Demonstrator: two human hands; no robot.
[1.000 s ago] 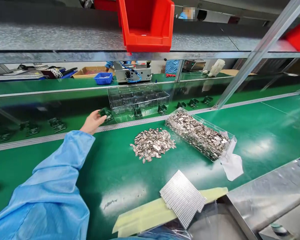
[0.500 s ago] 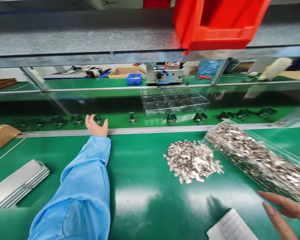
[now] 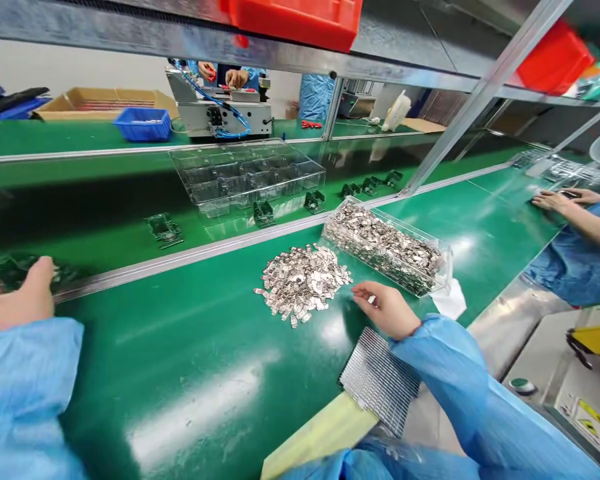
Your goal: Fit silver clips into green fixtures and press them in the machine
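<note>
At the left edge my left hand reaches over the far strip, its thumb and fingers apart around a blurred green circuit board. Whether it touches the board I cannot tell. My right hand is beside a heap of small silvery metal pieces, finger and thumb tips close together; anything between them is too small to make out. Behind it stands a transparent box full of the same pieces. Under the right wrist lies a ribbed silvery stack. More circuit boards sit along the far strip.
A transparent compartment tray rests beyond the metal rail. Overhead is a shelf holding a red bin; a slanted post stands right. Co-workers' hands are visible at the far machine and far right. A yellowish strip lies in front.
The view has swung right. My left hand is now at the left edge, still over the boards. My right hand has moved from the near right to beside the heap, its fingertips closer together.
</note>
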